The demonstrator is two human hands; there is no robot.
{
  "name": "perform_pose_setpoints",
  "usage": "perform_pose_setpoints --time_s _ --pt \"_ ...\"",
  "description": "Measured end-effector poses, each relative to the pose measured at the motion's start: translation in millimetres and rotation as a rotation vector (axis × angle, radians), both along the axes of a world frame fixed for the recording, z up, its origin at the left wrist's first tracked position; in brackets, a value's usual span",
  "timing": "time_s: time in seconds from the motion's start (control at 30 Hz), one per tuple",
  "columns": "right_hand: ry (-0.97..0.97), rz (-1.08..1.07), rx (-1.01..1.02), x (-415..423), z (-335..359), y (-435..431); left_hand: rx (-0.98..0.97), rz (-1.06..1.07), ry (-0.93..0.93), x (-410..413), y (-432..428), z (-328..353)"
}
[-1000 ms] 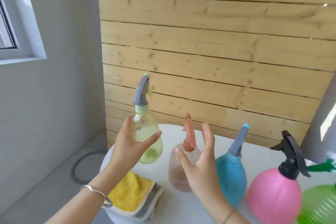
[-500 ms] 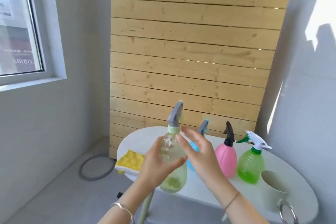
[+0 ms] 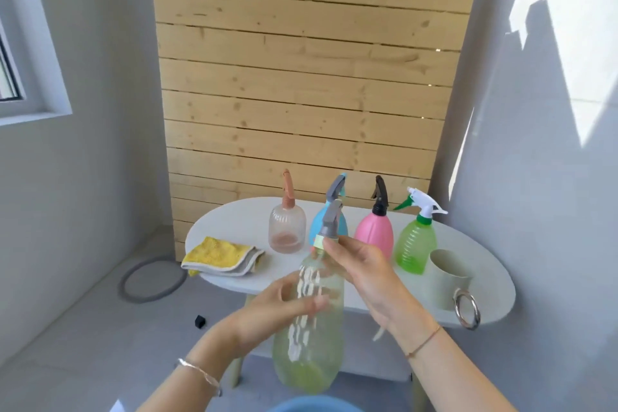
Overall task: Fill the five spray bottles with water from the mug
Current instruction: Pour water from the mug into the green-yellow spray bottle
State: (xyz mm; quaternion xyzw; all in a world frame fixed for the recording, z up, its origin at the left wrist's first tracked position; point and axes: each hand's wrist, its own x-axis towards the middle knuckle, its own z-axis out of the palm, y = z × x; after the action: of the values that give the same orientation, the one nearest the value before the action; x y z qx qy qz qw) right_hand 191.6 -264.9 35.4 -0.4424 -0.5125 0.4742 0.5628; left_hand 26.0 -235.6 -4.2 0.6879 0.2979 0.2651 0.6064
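A person's two hands hold one pale green spray bottle (image 3: pixel 309 344) in mid-air, in front of the near edge of a white oval bench (image 3: pixel 230 214). The left hand (image 3: pixel 284 309) wraps its fingers round the clear, ribbed body. The right hand (image 3: pixel 366 273) closes its fingertips on the collar just under the grey spray head (image 3: pixel 330 222). Four more spray bottles stand upright in a row on the bench. From left they are a clear pinkish bottle (image 3: pixel 287 227) with a terracotta sprayer, a blue bottle (image 3: pixel 314 227), a pink bottle (image 3: pixel 374 232) with a black sprayer, and a bright green bottle (image 3: pixel 416 244) with a white and green sprayer. That makes five spray bottles in all. The held bottle's spray head hides the middle of the blue bottle, and the right hand covers the lower part of the pink one. One cream mug (image 3: pixel 444 278) with a metal ring handle (image 3: pixel 467 309) stands at the bench's right near edge, just in front of the bright green bottle and overlapping its base. Its inside cannot be seen clearly. One folded yellow cloth (image 3: pixel 217 252) lies on grey fabric at the left end. A wooden slat screen (image 3: pixel 301 77) stands behind the bench, and a window (image 3: pixel 20 84) is at far left. On the floor lie one grey hose ring (image 3: pixel 152 281) and one small black object (image 3: pixel 200 321). A blue curved rim (image 3: pixel 314 406) shows at the bottom edge.
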Motion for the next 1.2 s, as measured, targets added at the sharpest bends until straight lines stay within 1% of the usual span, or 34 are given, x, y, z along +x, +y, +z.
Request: perform_pose_setpoints --time_s 0.03,0.1,0.17,0.2,0.23,0.33,0.37,0.4,0.47,0.53,0.63,0.67,0.73,0.8,0.83,0.9,0.97,1.0,1.03,1.1,1.2 --pt "0.054 -0.010 -0.026 2.6 -2.2 1.6 -0.025 -0.008 -0.007 -1.4 0.1 0.1" --pt "0.121 -0.077 -0.044 6.4 -7.2 2.5 0.001 0.112 0.017 0.7 2.6 -1.8" --pt "0.126 -0.118 -0.038 7.0 -10.8 2.6 0.061 0.229 0.030 6.3 5.3 -6.0" --pt "0.119 -0.130 -0.039 6.7 -12.1 2.6 0.073 0.243 0.027 8.4 4.1 -6.1" --pt "0.124 -0.133 -0.044 6.4 -11.8 2.3 0.048 0.231 0.017 10.6 6.9 -8.2" --pt "0.191 -0.131 -0.082 10.1 -11.3 0.4 -0.147 0.105 -0.135 13.5 6.6 -6.1" --pt "0.198 -0.142 -0.083 10.7 -12.2 -0.1 -0.171 0.069 -0.155 14.5 6.4 -6.3" --pt "0.184 -0.162 -0.076 10.8 -14.6 0.1 -0.150 0.062 -0.119 16.0 4.3 -5.3" --pt "0.125 -0.197 -0.048 8.3 -19.2 -0.4 -0.035 0.093 0.005 17.7 -0.7 -3.9" --pt "0.082 -0.206 -0.043 4.9 -20.8 -0.9 -0.025 0.087 0.021 17.2 -1.6 -6.7" --pt "0.097 -0.170 -0.063 4.8 -17.5 -1.8 -0.188 0.033 -0.039 12.5 -5.1 -1.9" --pt "0.095 -0.164 -0.059 5.6 -17.5 -1.6 -0.207 0.017 -0.043 11.6 -4.7 -1.7" --pt "0.084 -0.158 -0.031 5.0 -18.3 -2.0 -0.139 0.040 0.010 12.4 -6.2 -1.2" --pt "0.080 -0.166 -0.004 3.5 -19.0 -2.8 -0.008 0.141 0.045 14.9 -6.7 -5.5" --pt "0.082 -0.169 -0.004 3.5 -18.7 -2.4 0.005 0.191 0.029 16.1 -6.5 -6.5" --pt "0.086 -0.171 -0.023 4.4 -17.5 -0.4 -0.060 0.191 -0.034 18.3 -2.5 -9.0" --pt "0.099 -0.161 -0.046 5.9 -17.2 1.4 -0.221 0.119 -0.114 18.3 0.4 -7.2" --pt "0.113 -0.154 -0.057 6.8 -17.3 1.9 -0.274 0.071 -0.154 18.3 2.7 -7.2" --pt "0.132 -0.148 -0.065 7.3 -18.2 2.4 -0.286 0.046 -0.161 17.6 3.9 -8.0" --pt "0.145 -0.145 -0.063 8.7 -20.6 3.2 -0.232 0.042 -0.077 17.5 -0.6 -5.0" --pt "0.114 -0.153 -0.050 9.4 -20.8 3.5 -0.109 0.050 0.030 17.0 -2.7 -5.3"
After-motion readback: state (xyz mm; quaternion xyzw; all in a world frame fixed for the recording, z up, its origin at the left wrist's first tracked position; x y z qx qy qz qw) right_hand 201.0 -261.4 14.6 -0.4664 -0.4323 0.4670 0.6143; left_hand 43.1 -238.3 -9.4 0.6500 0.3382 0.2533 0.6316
